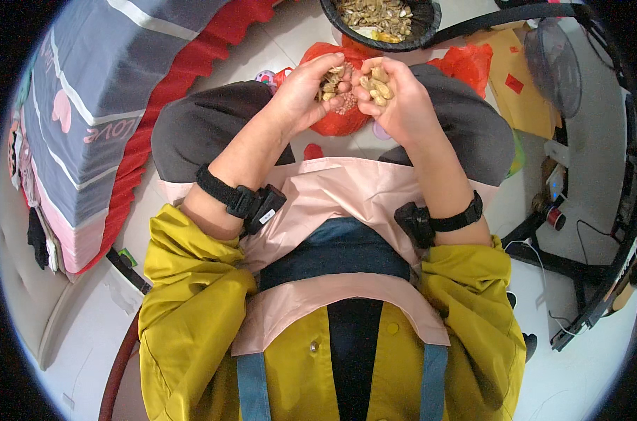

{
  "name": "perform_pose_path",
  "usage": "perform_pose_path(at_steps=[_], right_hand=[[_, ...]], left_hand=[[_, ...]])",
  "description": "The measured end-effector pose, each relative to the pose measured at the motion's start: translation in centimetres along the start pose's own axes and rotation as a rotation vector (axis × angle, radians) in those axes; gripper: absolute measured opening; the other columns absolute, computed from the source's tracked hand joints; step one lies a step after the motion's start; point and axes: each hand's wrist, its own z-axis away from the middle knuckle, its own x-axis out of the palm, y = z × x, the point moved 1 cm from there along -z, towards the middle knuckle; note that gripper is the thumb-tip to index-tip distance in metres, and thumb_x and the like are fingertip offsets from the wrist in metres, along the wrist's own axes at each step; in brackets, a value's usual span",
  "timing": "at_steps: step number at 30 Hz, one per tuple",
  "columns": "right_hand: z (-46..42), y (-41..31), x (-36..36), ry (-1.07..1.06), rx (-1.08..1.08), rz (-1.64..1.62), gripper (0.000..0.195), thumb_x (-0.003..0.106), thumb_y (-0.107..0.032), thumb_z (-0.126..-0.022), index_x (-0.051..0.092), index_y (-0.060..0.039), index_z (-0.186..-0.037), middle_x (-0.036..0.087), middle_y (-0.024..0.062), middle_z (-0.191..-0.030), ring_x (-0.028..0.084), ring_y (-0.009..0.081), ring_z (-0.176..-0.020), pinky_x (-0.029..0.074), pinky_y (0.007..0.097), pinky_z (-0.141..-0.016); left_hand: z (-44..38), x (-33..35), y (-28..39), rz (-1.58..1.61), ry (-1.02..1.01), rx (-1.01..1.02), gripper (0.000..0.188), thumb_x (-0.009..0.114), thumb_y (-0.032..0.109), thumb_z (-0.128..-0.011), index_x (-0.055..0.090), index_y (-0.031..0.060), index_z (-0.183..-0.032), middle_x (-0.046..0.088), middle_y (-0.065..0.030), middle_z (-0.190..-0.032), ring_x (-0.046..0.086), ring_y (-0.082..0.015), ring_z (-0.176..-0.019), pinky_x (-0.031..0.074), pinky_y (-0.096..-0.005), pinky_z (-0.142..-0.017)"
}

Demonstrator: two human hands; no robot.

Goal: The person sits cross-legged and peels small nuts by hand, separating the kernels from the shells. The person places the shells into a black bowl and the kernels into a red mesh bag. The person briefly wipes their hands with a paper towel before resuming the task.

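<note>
My left hand (301,94) is cupped around a small heap of peanut shells (329,88), some maybe whole. Close beside it, my right hand (409,105) curls around several unshelled peanuts (377,87). The fingertips of both hands nearly meet. Below them, between my knees, is an open red plastic bag (339,123). Shelled reddish peanut kernels (345,107) show inside it, partly hidden by my hands. Just beyond the bag stands a black bin (434,21) with many empty shells (373,14) in it.
A bed with a grey patterned cover (102,68) and red ruffle lies at left. On the right are a black-framed table (560,263), a yellow paper bag (523,100) and a red plastic bag (471,66). A pink apron (344,181) covers my lap.
</note>
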Motion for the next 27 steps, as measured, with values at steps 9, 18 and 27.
perform_pose_path(at_steps=[9, 18, 27], right_hand=[[0.0, -0.4, 0.5, 0.035, -0.055, 0.083, 0.023, 0.038, -0.020, -0.091, 0.049, -0.0001, -0.095, 0.049, 0.0041, -0.073, 0.042, 0.0095, -0.057, 0.032, 0.0189, -0.047], [-0.3, 0.3, 0.5, 0.131, -0.129, 0.359, 0.027, 0.038, -0.028, -0.092, 0.047, -0.0025, -0.095, 0.046, 0.0030, -0.065, 0.037, 0.0071, -0.048, 0.030, 0.0181, -0.043], [-0.1, 0.2, 1.2, 0.047, -0.153, 0.299, 0.026, 0.043, -0.020, -0.090, 0.048, -0.0002, -0.106, 0.046, 0.0009, -0.064, 0.037, 0.0048, -0.049, 0.029, 0.0161, -0.044]], left_hand=[[0.4, 0.3, 0.8, 0.131, 0.043, 0.130, 0.014, 0.049, 0.019, -0.086, 0.053, 0.0054, -0.083, 0.057, -0.0037, -0.076, 0.054, -0.0088, -0.064, 0.042, -0.0194, -0.049], [1.6, 2.4, 1.0, -0.634, 0.127, 0.285, 0.021, 0.053, 0.022, -0.085, 0.058, 0.0035, -0.093, 0.048, 0.0049, -0.065, 0.036, -0.0023, -0.051, 0.028, -0.0163, -0.042], [1.6, 2.3, 1.1, -0.216, 0.064, 0.186, 0.020, 0.048, 0.022, -0.088, 0.054, 0.0031, -0.087, 0.043, 0.0014, -0.058, 0.040, -0.0068, -0.049, 0.034, -0.0192, -0.044]])
